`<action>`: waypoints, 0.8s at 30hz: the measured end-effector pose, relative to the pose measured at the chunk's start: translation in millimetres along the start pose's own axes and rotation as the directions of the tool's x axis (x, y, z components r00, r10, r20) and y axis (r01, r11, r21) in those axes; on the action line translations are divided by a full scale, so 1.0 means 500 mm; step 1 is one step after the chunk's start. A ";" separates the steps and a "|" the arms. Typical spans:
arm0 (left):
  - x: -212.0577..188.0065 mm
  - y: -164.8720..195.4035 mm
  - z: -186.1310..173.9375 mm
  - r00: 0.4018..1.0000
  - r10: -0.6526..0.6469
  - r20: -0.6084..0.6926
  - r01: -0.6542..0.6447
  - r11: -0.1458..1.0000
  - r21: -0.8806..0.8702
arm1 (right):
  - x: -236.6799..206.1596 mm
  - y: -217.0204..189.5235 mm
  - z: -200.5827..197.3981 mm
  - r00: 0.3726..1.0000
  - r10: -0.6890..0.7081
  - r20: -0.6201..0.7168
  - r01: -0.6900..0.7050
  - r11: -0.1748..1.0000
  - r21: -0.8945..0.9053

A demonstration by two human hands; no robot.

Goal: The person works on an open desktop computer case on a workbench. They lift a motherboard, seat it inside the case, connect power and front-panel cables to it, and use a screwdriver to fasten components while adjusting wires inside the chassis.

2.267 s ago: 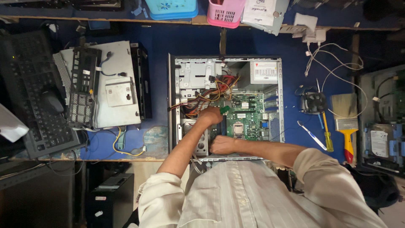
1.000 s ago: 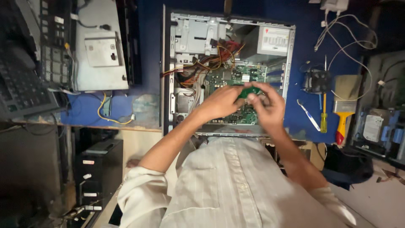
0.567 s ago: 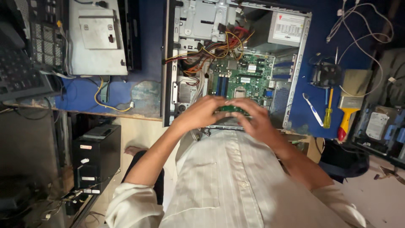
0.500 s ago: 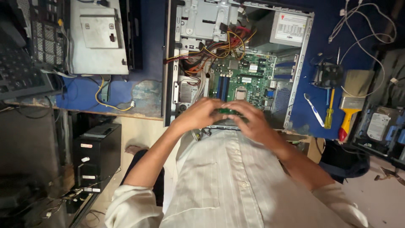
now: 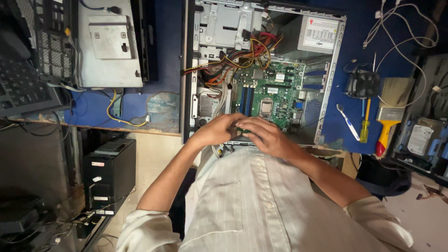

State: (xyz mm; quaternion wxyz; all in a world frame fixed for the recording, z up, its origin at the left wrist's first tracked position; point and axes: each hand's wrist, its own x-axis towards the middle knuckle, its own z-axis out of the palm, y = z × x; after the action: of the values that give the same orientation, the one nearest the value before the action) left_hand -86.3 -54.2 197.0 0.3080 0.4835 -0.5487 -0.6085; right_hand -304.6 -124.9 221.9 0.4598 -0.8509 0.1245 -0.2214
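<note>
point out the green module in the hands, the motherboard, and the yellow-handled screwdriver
green module (image 5: 243, 130), head view: sliver showing between the hands.
motherboard (image 5: 280, 95), head view: middle of the green board.
yellow-handled screwdriver (image 5: 364, 133), head view: its handle.

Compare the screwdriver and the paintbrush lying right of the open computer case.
The screwdriver is thin, with a yellow handle and a slim metal shaft; the paintbrush is much broader, with a flat bristle head, metal band and a yellow handle tipped red. The screwdriver lies nearer the case. Both lie flat on the blue bench, roughly parallel, untouched by either hand.
</note>
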 end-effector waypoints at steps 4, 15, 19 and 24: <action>-0.007 0.001 -0.001 1.000 -0.023 0.000 0.023 0.999 0.041 | 0.001 -0.002 0.004 1.000 0.027 -0.010 -0.027 0.999 0.021; -0.016 0.012 -0.006 1.000 -0.020 -0.007 0.020 0.999 0.038 | 0.002 -0.002 0.010 1.000 -0.009 0.018 0.009 1.000 0.003; -0.017 0.007 -0.002 0.999 -0.041 0.002 0.041 0.998 0.051 | 0.001 -0.009 0.008 1.000 -0.014 0.027 0.014 1.000 0.002; -0.019 0.016 -0.002 1.000 0.002 -0.006 -0.002 1.000 0.020 | 0.002 -0.017 0.001 0.998 -0.038 0.054 0.040 0.998 -0.038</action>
State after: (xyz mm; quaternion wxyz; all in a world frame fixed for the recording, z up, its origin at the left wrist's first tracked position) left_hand -83.5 -47.6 207.2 0.3057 0.4877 -0.5542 -0.6013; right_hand -303.3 -120.2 228.9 0.4419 -0.8676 0.1000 -0.2049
